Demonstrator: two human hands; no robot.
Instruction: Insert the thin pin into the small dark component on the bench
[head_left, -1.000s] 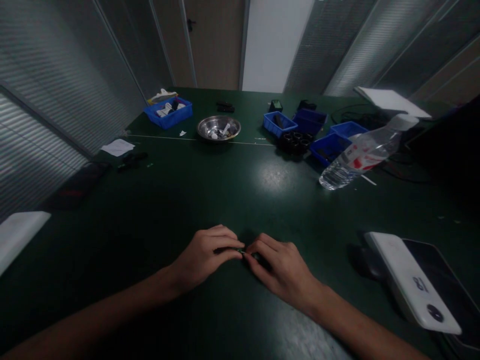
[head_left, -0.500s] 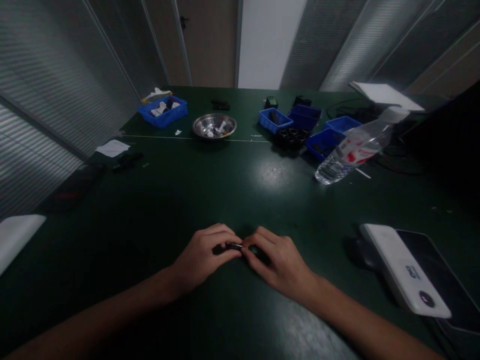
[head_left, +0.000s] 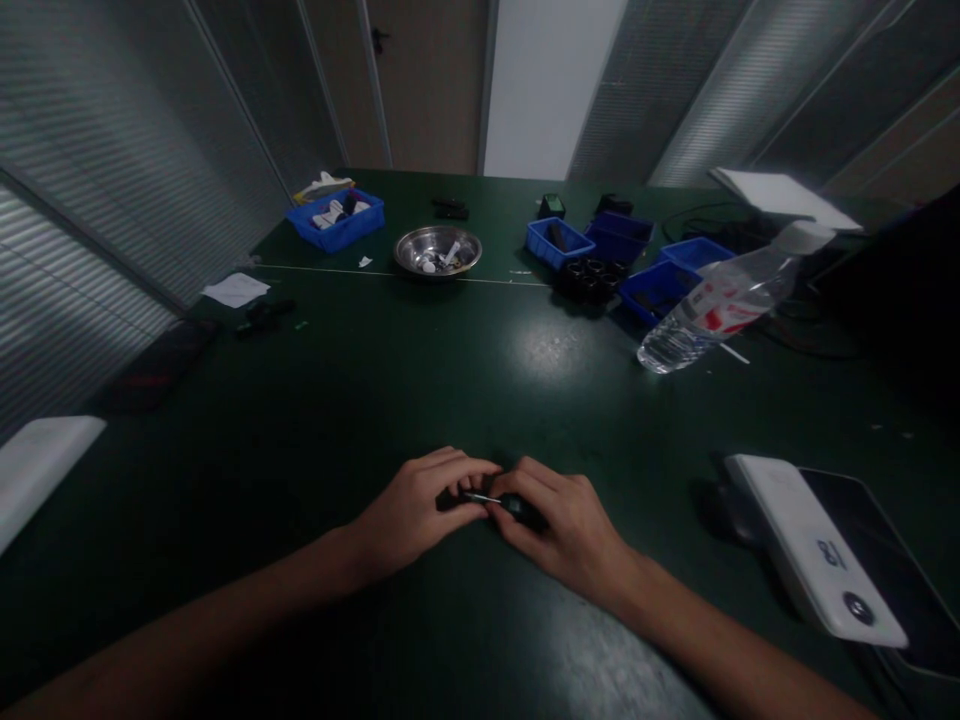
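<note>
Both my hands rest on the dark green table [head_left: 480, 380] near its front edge, fingertips meeting. My left hand [head_left: 420, 510] is closed, its fingers pinched round a small dark part with a thin metal pin [head_left: 480, 497] that sticks out to the right. My right hand [head_left: 559, 525] is closed too and grips the other end of that small piece. The piece is tiny and mostly hidden by the fingers in the dim light.
A steel bowl [head_left: 438, 249] of small parts and several blue bins [head_left: 337, 218] [head_left: 559, 243] stand at the far side. A clear water bottle [head_left: 724, 305] lies at the right, and a white device [head_left: 814, 550] at the near right. Paper [head_left: 236, 290] and dark tools lie at the left.
My hands have stayed together at the same place. The left fingers have shifted slightly, so the thin pin shows a little more between the hands.
</note>
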